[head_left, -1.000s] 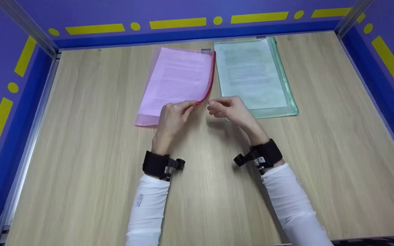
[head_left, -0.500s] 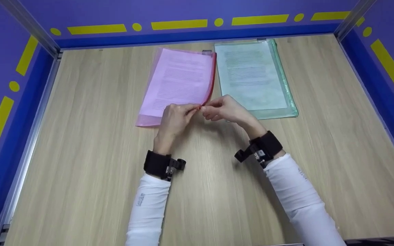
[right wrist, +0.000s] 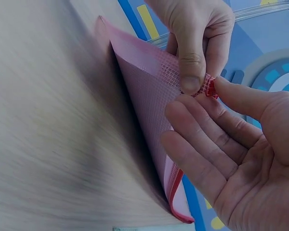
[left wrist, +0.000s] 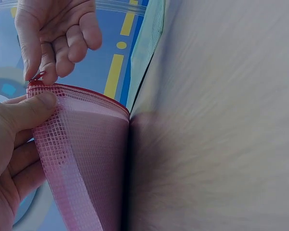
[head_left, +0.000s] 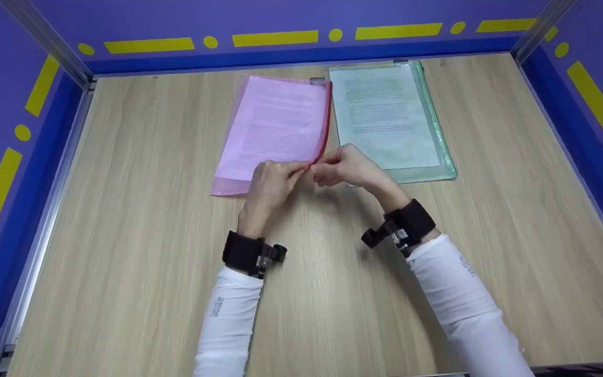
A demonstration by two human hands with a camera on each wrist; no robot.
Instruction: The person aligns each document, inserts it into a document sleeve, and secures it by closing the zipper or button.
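A pink mesh zipper pouch (head_left: 280, 125) with a printed sheet inside lies on the table, its near right corner lifted. My left hand (head_left: 272, 183) pinches that corner between thumb and fingers; in the left wrist view the thumb presses on the mesh just below the red zipper (left wrist: 94, 92). At the end of the zipper, my right hand (head_left: 351, 167) pinches the small red zipper pull (left wrist: 40, 75) between thumb and index finger. Its other fingers are loosely bent, as the right wrist view shows. The right fingertips partly hide the pull.
A green zipper pouch (head_left: 390, 120) holding a printed sheet lies flat to the right of the pink one, close beside it. Blue panels (head_left: 280, 57) with yellow marks border the wooden table (head_left: 149, 235) at the back and sides.
My right hand has moved left to the pink pouch's corner and taken hold of the zipper pull. My left hand, still gripping the corner, has shifted slightly right.
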